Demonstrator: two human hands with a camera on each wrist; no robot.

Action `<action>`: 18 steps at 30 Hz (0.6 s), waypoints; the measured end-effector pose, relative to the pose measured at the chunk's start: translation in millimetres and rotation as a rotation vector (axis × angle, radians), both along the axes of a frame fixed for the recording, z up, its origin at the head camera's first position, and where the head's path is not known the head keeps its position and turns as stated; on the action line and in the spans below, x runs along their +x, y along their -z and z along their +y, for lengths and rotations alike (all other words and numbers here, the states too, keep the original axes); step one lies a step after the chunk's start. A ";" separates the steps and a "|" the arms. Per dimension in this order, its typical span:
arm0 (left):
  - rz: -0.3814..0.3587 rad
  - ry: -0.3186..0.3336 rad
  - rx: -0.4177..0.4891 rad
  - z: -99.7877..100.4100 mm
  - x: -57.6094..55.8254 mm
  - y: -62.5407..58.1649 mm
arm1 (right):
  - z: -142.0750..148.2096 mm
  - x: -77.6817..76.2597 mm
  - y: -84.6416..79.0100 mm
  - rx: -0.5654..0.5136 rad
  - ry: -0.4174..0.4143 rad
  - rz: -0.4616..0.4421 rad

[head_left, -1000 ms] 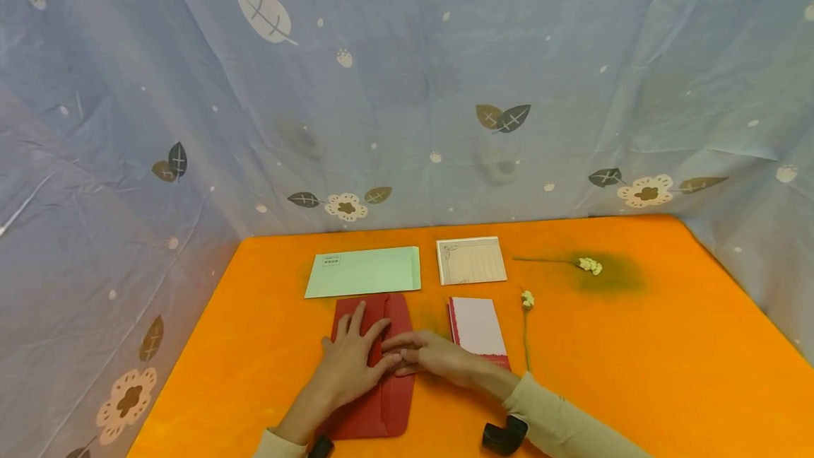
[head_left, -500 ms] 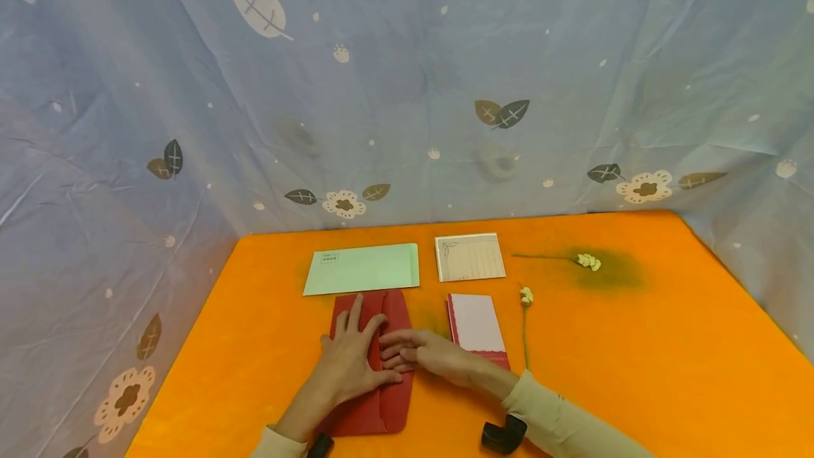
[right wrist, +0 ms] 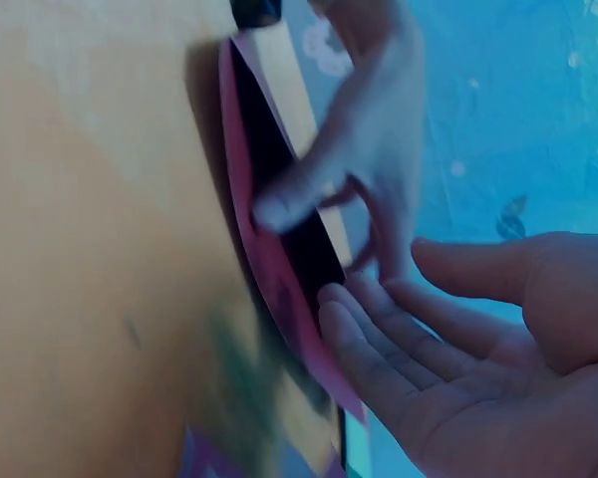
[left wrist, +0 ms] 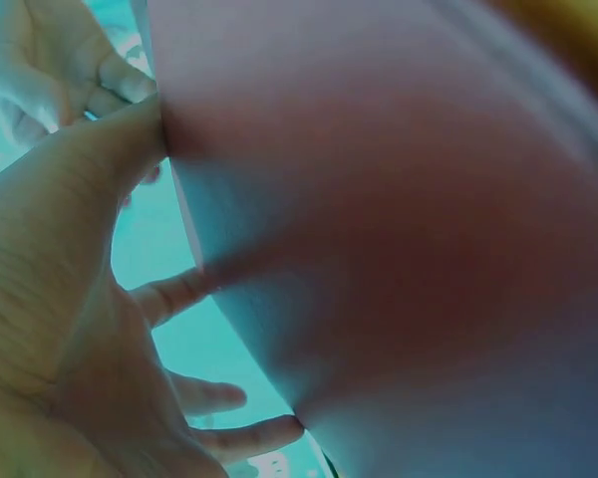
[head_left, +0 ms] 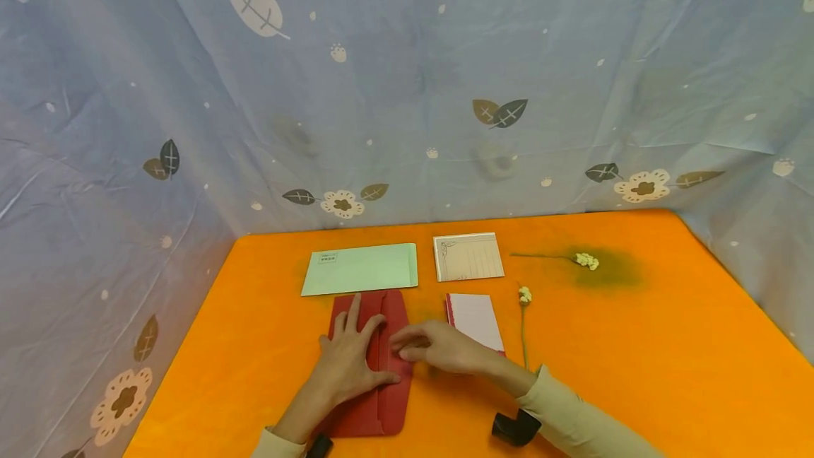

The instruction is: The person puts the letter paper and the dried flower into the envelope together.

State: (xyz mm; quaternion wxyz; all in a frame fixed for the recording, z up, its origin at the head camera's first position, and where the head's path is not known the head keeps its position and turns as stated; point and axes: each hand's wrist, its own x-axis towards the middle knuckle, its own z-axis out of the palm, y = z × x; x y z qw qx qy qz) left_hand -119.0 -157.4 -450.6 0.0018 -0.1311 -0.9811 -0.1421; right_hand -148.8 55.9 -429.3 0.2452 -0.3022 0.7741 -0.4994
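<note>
A red envelope point(head_left: 394, 412) lies on the orange tabletop, its flap unfolded toward the right. My left hand point(head_left: 346, 362) rests on it with fingers spread, the thumb reaching across onto the flap. Over the flap hovers my right hand point(head_left: 445, 348), its fingers loosely bent. In the right wrist view, nothing shows between the fingers of the right hand point(right wrist: 488, 378), and a dark gap runs along the envelope point(right wrist: 279, 279) beside the left thumb. The left wrist view has the envelope point(left wrist: 399, 199) large, with fingertips of the left hand point(left wrist: 100, 289) at its edge.
A pale green envelope point(head_left: 359, 271) lies behind the red one. To its right is a lined cream card point(head_left: 469, 258). A white-and-red card point(head_left: 475, 318) sits beside my right forearm, partly covered. Two small dried flowers point(head_left: 586, 261) point(head_left: 524, 295) lie farther right.
My right hand has lifted from the red envelope's opening and shifted right over the flap. The left thumb has moved slightly down on the flap; the rest of the left hand stays in place.
</note>
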 end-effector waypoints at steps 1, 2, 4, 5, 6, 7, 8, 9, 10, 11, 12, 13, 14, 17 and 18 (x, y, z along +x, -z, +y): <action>-0.003 -0.001 0.000 -0.1 -0.1 -0.2 | 4.0 -2.2 -1.4 -0.005 -0.005 0.018; -0.005 0.000 0.002 -0.3 -0.1 -0.3 | 8.3 -4.5 -2.9 -0.005 -0.009 0.032; -0.008 0.000 0.007 -0.7 -0.5 0.0 | 16.6 -9.1 -4.5 0.006 -0.002 0.092; -0.010 -0.001 0.009 -0.9 -0.7 0.2 | 20.8 -11.2 -5.3 0.013 0.008 0.120; -0.011 -0.002 0.010 -1.0 -0.9 0.3 | 24.9 -13.2 -5.6 0.018 0.018 0.143; -0.012 -0.004 0.011 -1.2 -1.1 0.6 | 28.9 -15.1 -6.1 0.026 0.027 0.171; -0.012 -0.004 0.011 -1.3 -1.2 0.8 | 32.8 -17.0 -6.4 0.034 0.041 0.193; -0.013 -0.005 0.007 -1.3 -1.4 0.9 | 36.7 -18.7 -6.3 0.036 0.057 0.213; -0.013 -0.005 0.003 -1.2 -1.5 0.9 | 40.9 -20.4 -6.4 0.039 0.067 0.239; -0.013 -0.005 -0.001 -1.0 -1.5 0.8 | 45.1 -22.3 -6.0 0.044 0.078 0.258; -0.012 -0.004 -0.003 -0.8 -1.4 0.7 | 49.3 -24.2 -5.4 0.052 0.091 0.277; -0.011 -0.003 -0.004 -0.7 -1.4 0.8 | 53.5 -26.0 -5.5 0.063 0.103 0.295; -0.009 -0.001 -0.005 -0.6 -1.3 0.8 | 57.5 -27.8 -5.2 0.077 0.119 0.307; -0.002 0.001 -0.007 -0.3 -0.8 0.6 | 69.8 -32.9 -5.4 0.154 0.162 0.366; 0.000 0.000 -0.007 -0.3 -0.6 0.5 | 73.6 -34.1 -6.0 0.182 0.180 0.384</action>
